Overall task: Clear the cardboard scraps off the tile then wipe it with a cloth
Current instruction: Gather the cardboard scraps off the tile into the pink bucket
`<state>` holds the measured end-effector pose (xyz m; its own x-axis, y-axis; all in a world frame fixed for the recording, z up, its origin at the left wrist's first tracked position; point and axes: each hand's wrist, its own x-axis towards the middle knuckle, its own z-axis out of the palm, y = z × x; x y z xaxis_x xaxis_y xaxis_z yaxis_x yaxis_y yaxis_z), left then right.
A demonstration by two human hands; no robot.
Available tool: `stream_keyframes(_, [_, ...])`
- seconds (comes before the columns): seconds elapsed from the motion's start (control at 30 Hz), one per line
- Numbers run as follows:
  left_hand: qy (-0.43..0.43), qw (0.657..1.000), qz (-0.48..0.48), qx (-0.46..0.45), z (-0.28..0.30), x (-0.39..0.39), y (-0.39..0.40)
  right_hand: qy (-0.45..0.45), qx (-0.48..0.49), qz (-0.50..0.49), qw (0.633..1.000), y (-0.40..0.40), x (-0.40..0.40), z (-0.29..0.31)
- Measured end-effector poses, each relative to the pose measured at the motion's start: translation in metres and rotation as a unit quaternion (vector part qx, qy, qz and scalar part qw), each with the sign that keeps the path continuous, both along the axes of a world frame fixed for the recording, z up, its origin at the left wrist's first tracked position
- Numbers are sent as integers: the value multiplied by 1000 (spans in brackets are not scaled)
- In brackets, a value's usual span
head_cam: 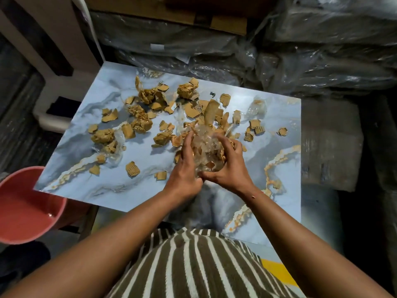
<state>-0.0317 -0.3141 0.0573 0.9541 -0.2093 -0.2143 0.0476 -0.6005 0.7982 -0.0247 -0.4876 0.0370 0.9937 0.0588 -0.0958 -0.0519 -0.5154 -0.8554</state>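
Head view, looking down: a pale blue marbled tile (120,186) with gold veins lies flat, strewn with torn brown cardboard scraps (141,123), some crumpled into balls, mostly over its far half. Both hands meet near the tile's middle around a bundle of clear plastic (207,151) with scraps gathered inside. The left hand (184,171) curls its fingers against the bundle's left side; the right hand (229,166) curls over its right side (each grip is closed on the plastic, thumbs touching at the near edge). Loose scraps lie just beyond the fingertips and off to the left and right. A pink basin (23,231) holding water sits beside the tile's near-left corner. Plastic-wrapped bundles (311,61) are stacked behind the tile. A striped shirt (193,267) fills the bottom.
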Motion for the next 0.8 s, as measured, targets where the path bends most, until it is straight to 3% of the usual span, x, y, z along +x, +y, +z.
stream_keyframes(0.43, [-98,989,109,-25,30,11,59,-80,3,67,995,68,37,43])
stream_keyframes(0.8, [-93,968,227,-51,25,2,227,-110,-6,183,977,249,62,45])
